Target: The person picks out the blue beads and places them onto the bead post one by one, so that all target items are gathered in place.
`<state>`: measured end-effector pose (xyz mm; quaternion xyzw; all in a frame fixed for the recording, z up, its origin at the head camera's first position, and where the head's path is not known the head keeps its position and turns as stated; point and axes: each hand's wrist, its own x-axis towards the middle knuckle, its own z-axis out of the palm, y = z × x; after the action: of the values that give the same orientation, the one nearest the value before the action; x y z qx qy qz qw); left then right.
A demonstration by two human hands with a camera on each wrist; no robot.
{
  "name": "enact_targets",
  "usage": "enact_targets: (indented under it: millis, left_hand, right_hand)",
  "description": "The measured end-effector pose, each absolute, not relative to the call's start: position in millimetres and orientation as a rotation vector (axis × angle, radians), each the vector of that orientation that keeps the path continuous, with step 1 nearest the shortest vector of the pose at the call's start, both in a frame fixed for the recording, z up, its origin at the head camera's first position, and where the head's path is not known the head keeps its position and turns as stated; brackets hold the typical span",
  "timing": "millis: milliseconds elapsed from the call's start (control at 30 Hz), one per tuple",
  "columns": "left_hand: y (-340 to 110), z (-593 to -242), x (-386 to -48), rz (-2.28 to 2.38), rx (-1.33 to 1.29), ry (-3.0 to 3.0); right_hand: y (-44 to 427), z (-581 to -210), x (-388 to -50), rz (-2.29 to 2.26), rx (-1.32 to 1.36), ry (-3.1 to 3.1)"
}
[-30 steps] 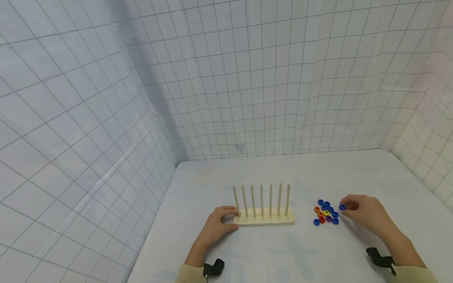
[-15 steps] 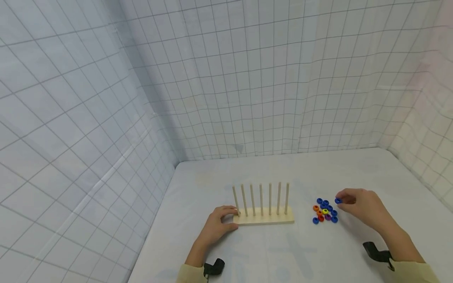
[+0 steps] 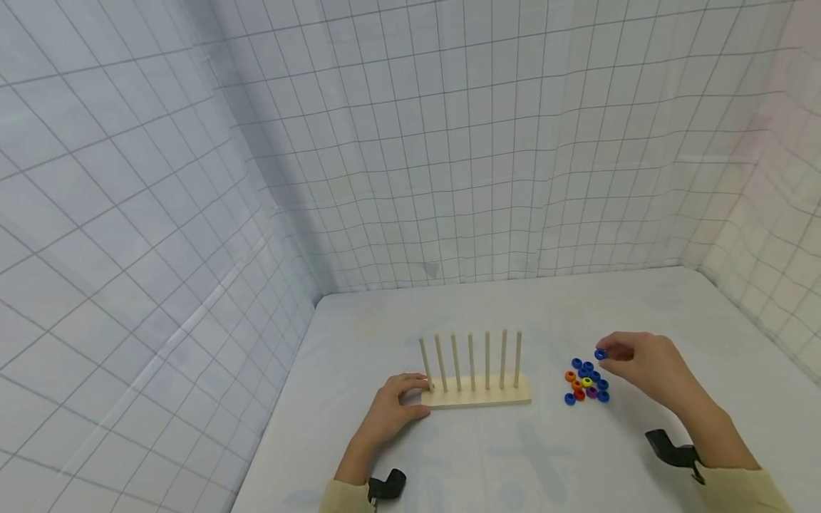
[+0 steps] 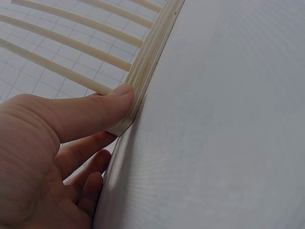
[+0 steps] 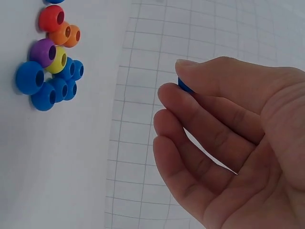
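A pale wooden pegboard [image 3: 477, 397] with several upright pegs stands on the table. My left hand [image 3: 393, 407] grips its left end, thumb [image 4: 107, 110] along the front edge and fingers behind. Between thumb and fingertips, my right hand [image 3: 648, 367] pinches a blue bead [image 3: 600, 354], held above the table behind and right of the bead pile. In the right wrist view only a sliver of that blue bead [image 5: 184, 86] shows. The pile has several blue beads, a yellow bead [image 3: 586, 382], a purple bead [image 3: 592, 392], a red bead [image 3: 580, 395] and orange beads [image 3: 570, 375].
The white table [image 3: 474, 463] extends around the board and pile. Gridded white curtains [image 3: 449, 178] rise behind it and at both sides. A black wrist mount [image 3: 388, 484] sits on each wrist.
My right hand has lifted the blue bead and carried it left and away from me, toward the pile's far side. The left hand stays on the pegboard.
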<state>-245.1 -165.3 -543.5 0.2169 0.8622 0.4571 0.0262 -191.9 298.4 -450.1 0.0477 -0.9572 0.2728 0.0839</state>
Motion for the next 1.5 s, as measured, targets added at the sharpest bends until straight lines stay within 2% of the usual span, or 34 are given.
enact_targets:
  millis: [1500]
  left_hand:
    - [-166.0, -543.7, -245.3, 1.427, 0.678, 2.653]
  right_hand:
    - [230.5, -415.3, -195.8, 0.936, 0.190, -2.658]
